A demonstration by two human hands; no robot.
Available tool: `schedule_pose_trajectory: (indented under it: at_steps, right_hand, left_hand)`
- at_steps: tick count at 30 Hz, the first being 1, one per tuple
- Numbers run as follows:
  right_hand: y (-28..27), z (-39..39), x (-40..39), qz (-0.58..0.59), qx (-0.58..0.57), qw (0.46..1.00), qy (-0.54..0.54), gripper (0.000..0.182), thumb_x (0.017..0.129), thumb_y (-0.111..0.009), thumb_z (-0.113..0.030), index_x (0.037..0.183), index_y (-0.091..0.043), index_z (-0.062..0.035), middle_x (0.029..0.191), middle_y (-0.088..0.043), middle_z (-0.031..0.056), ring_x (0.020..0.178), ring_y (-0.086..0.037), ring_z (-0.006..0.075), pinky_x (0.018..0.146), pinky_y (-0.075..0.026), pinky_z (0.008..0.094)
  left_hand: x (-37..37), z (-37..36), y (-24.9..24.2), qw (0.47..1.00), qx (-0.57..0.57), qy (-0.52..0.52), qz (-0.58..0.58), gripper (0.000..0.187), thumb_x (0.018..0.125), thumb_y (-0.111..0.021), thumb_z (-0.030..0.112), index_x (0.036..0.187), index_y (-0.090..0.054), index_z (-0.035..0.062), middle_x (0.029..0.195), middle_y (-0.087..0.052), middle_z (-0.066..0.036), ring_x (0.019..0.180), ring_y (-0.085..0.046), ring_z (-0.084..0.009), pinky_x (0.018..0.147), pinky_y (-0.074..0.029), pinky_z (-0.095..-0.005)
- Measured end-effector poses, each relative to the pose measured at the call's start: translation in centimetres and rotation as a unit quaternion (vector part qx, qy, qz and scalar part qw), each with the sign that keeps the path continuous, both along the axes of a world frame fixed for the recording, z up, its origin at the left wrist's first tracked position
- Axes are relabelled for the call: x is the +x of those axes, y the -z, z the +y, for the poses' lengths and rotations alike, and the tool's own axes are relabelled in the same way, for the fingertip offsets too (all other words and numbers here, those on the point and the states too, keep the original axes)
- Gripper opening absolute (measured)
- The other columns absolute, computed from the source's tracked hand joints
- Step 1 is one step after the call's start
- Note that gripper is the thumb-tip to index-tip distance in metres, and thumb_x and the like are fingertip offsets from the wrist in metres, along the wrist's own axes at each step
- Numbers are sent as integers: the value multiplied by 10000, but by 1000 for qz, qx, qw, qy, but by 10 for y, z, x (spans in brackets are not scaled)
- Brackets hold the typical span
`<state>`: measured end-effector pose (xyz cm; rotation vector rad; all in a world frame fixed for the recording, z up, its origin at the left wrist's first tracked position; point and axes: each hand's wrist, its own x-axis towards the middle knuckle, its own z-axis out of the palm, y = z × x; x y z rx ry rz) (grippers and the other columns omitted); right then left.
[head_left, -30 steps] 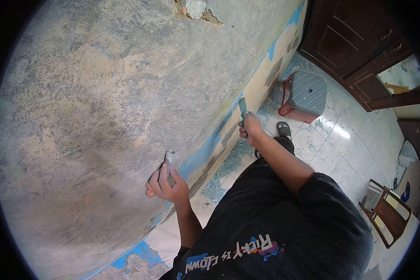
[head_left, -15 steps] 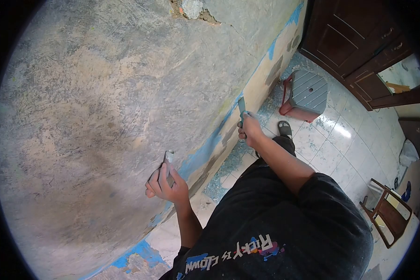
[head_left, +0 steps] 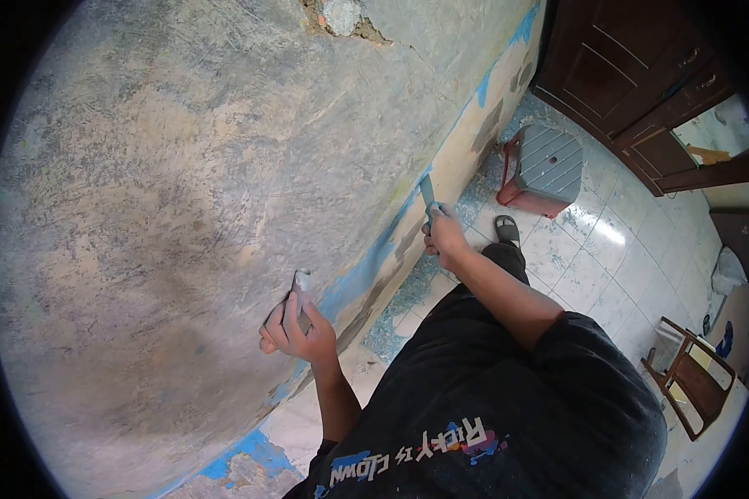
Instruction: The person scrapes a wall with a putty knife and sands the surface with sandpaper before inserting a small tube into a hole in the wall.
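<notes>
My right hand [head_left: 448, 235] is closed around the handle of a scraper [head_left: 427, 190]. The scraper's narrow blade points up and away, with its tip at the edge of the blue paint strip [head_left: 362, 281] low on the wall. Farther left, my left hand [head_left: 300, 330] is up against the bare grey wall [head_left: 183, 200]. Its fingers grip a short grey flat-ended piece [head_left: 301, 281] that sticks out past the fingertips. Its lower part is hidden in the hand, so its kind does not show.
A grey-topped plastic stool [head_left: 551, 166] stands on the tiled floor [head_left: 591, 249], where blue paint flakes lie scattered. Dark wooden cabinets [head_left: 616, 75] are beyond it, and a wooden chair [head_left: 697, 382] is at far right. Broken plaster [head_left: 345, 18] shows high on the wall.
My right hand and the scraper have shifted very slightly left. My left hand stays in almost the same place.
</notes>
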<state>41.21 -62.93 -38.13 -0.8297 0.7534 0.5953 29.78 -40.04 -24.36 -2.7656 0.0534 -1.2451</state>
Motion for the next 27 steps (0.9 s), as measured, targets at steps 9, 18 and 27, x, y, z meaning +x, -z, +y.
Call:
schedule_pose_trajectory:
  at_steps: [9, 18, 27]
  right_hand:
    - [-2, 2, 4, -13, -44, 999, -16, 227, 1071, -404, -312, 1233, -482, -173, 766, -455, 11, 539, -363, 96, 457, -292, 274]
    - [0, -23, 19, -2, -8, 999, -33, 180, 1051, -406, -280, 1074, -482, -119, 683, -401, 3, 528, -358, 103, 434, -266, 279]
    - [3, -26, 21, 5, -8, 999, -42, 204, 1061, -413, -294, 1132, -481, -115, 699, -417, 14, 531, -368, 107, 431, -277, 271]
  left_hand:
    - [-1, 1, 1, 1000, -7, -3, 4, 258, 813, -763, 58, 1068, -729, 54, 1033, -647, -76, 973, -555, -232, 877, -278, -409]
    - [3, -3, -1, 1000, -10, 1, -22, 189, 821, -769, 78, 1004, -738, 111, 963, -632, -20, 877, -542, -219, 818, -264, -403]
    - [2, -3, -2, 1000, -9, -4, -9, 239, 817, -754, 59, 1054, -734, 81, 1014, -645, -50, 946, -555, -229, 865, -286, -407]
